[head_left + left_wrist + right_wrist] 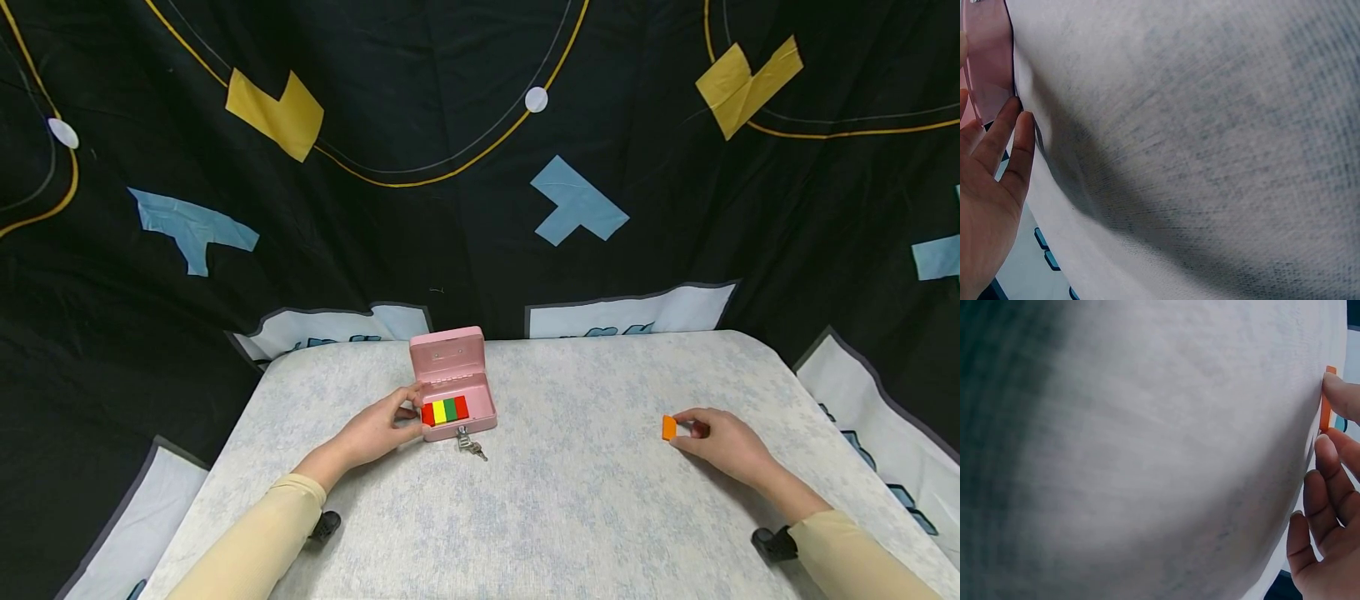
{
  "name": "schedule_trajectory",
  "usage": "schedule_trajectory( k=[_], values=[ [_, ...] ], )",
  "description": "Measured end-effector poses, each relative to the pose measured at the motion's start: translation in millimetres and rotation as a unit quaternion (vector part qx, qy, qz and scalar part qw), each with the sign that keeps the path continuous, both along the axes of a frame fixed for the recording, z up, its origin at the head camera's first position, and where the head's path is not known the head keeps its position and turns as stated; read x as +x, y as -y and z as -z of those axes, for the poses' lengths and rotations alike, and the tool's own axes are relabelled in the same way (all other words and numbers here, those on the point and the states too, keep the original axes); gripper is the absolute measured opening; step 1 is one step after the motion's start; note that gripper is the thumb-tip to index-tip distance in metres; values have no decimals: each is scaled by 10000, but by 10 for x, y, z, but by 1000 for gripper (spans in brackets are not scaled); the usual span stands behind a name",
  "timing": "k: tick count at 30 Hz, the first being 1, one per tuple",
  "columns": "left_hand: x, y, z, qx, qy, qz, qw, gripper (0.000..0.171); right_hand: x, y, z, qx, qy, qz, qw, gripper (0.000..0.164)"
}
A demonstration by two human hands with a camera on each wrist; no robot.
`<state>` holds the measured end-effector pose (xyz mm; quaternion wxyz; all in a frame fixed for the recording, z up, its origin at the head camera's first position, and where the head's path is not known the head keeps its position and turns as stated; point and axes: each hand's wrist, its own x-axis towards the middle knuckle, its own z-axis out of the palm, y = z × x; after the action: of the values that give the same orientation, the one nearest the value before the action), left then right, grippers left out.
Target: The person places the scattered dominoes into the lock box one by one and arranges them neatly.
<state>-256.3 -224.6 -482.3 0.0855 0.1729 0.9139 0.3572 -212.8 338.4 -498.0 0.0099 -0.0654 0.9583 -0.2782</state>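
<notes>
A pink cash box (480,421) stands with its lid raised. Inside lies a row of coloured blocks: a yellow block (438,412), a green block (450,409) and a red block at the right end (461,407). At the box's left side, my left hand (381,429) pinches another red block (428,414) between thumb and index finger. Its other fingers are near the box's outer wall, seen in the left wrist view. Far to the right, my right hand (723,446) pinches an orange block (669,427) between thumb and fingertips, its remaining fingers loosely bent.
A small padlock (463,437) with keys (475,449) hangs at the box's front. A pale, mottled cloth covers the table (570,500). Behind the table hangs a black curtain (420,242) with yellow and blue patches.
</notes>
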Motion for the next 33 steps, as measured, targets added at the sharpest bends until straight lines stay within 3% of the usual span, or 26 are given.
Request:
schedule_trajectory(
  k=[12, 33],
  values=[
    [-1, 1, 16, -43, 12, -35, 10000, 37, -27, 29, 1, 469, -417, -179, 9979, 38],
    [2, 1, 5, -43, 56, -63, 10000, 34, -152, 305, -185, 268, -671, -364, 9967, 40]
  ],
)
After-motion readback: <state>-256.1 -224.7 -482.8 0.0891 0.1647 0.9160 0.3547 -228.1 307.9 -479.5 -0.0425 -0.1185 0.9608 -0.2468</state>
